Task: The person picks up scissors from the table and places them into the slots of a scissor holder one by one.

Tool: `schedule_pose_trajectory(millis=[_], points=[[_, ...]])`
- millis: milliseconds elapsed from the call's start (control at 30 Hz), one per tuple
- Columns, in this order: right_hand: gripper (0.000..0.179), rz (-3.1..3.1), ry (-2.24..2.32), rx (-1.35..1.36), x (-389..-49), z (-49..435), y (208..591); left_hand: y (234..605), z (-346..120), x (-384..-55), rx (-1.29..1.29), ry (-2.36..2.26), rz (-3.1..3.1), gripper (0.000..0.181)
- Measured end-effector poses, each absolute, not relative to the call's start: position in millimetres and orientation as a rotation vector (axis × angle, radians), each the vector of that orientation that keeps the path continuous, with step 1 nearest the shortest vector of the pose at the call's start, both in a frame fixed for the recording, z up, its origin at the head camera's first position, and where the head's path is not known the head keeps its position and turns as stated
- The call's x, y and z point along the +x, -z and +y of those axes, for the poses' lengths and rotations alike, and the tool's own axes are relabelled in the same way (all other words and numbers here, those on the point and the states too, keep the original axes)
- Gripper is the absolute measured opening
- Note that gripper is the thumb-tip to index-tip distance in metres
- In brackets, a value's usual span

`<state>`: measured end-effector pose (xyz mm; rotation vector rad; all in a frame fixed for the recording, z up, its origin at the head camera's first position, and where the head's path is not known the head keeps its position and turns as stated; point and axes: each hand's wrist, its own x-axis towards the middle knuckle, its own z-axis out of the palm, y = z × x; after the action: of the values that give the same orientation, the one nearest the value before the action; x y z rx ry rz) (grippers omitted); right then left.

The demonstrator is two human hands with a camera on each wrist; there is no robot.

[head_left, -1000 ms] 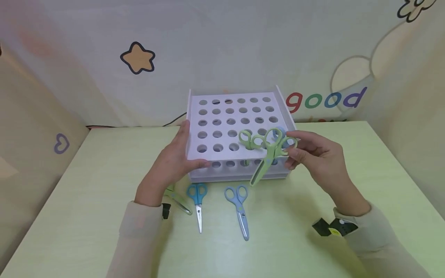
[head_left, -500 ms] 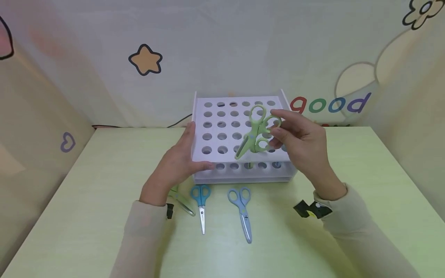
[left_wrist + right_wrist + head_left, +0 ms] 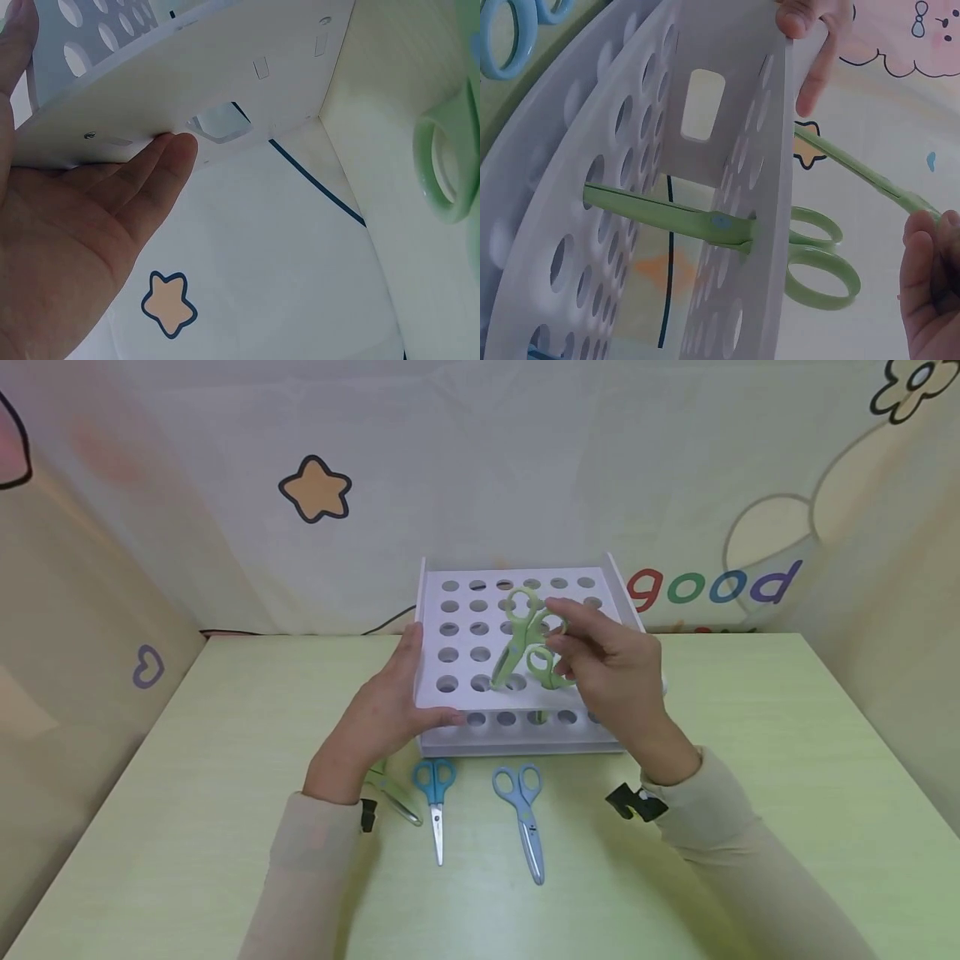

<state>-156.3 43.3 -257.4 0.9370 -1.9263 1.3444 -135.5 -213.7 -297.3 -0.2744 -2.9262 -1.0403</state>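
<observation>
1. The step in hand, as I judge it, is the placing of one more pair of scissors into the white rack (image 3: 517,749).
2. The right hand (image 3: 615,668) pinches one handle loop of the held green scissors (image 3: 516,643) between thumb and fingers; the hand is almost closed at the fingertips.
3. These scissors are above the front part of the rack. Their long axis is slanted: the handles lie to the upper right, and the blade points down and to the person's left.
4. The tip is near the front row, by the second and third holes from the left. In the right wrist view no part of this blade shows below the upper plate, so it seems not yet inserted.
5. The left hand (image 3: 375,718) holds the left front corner, with the thumb at the front edge and the fingers along the side wall.
6. The next move, in my opinion, calls for turning the blade upright and lowering it through the upper hole and the one beneath. The standing green scissors (image 3: 727,225) show this pose: handles on top, tip at a lower hole.
7. On the tabletop (image 3: 637,902), the blue scissors (image 3: 435,785) and the lilac scissors (image 3: 527,818) have handles toward the rack, tips toward the person.
</observation>
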Motion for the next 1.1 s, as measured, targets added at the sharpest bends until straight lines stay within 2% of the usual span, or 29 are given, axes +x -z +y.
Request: schedule_pose_trajectory(millis=[1100], points=[[0.036,-2.099,-0.919,1.029,-153,13,291,296,-215,-137,-0.350,1.016,-2.890,0.126]])
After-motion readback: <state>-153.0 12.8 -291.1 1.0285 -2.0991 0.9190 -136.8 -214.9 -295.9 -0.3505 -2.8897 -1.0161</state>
